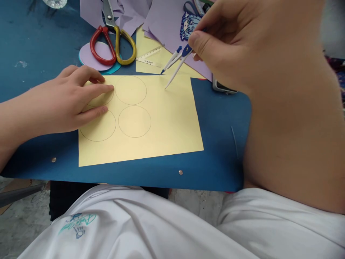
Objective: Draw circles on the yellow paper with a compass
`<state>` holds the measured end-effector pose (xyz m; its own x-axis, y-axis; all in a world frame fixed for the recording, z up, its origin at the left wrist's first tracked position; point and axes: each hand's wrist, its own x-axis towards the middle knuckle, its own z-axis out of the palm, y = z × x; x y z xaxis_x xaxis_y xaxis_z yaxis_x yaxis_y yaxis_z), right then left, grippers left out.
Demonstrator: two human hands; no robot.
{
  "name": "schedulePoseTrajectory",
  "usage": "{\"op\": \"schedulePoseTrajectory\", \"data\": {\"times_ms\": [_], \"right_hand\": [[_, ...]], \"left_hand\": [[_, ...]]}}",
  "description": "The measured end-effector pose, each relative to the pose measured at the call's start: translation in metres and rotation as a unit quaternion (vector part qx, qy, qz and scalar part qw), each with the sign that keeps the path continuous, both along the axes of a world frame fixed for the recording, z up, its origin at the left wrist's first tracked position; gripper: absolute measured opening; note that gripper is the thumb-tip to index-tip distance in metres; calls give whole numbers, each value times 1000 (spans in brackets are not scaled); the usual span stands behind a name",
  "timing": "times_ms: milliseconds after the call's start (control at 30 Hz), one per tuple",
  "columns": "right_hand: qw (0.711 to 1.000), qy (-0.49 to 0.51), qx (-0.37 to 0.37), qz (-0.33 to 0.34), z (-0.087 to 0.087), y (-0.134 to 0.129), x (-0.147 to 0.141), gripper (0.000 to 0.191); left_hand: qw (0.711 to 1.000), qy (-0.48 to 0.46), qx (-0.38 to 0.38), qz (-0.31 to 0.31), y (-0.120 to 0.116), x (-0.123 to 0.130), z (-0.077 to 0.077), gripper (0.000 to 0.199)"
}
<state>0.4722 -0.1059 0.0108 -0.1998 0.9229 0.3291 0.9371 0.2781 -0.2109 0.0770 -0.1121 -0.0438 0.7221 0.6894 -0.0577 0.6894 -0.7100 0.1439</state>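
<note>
A yellow sheet of paper (172,126) lies on the blue table, with several pencil circles drawn on its left and middle part. My left hand (81,97) rests on the sheet's upper left, fingers stretched out and partly covering the circles there. Between the thumb and fingers of my right hand (215,39) is a drawing compass (186,50), blue and white, held by its top. Its legs are slightly spread and tilt down to the left. One tip is near the sheet's top edge, the other over the paper; whether they touch cannot be made out.
Scissors (110,39) with red and yellow handles lie behind the sheet, over cut lilac and teal paper circles (94,57). Beyond are a clear set square (149,55), lilac paper (164,21) and a blue patterned pouch (185,27). The table (215,144) has its front edge close to me.
</note>
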Motion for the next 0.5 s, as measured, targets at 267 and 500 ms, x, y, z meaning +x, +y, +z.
{"op": "schedulePoseTrajectory", "data": {"times_ms": [267, 500], "right_hand": [[999, 50, -12, 12, 1, -12, -2, 52], [998, 60, 12, 32, -5, -7, -2, 38]], "left_hand": [[1000, 5, 10, 2, 1, 0, -1, 92], [1000, 11, 7, 0, 2, -1, 0, 96]]}}
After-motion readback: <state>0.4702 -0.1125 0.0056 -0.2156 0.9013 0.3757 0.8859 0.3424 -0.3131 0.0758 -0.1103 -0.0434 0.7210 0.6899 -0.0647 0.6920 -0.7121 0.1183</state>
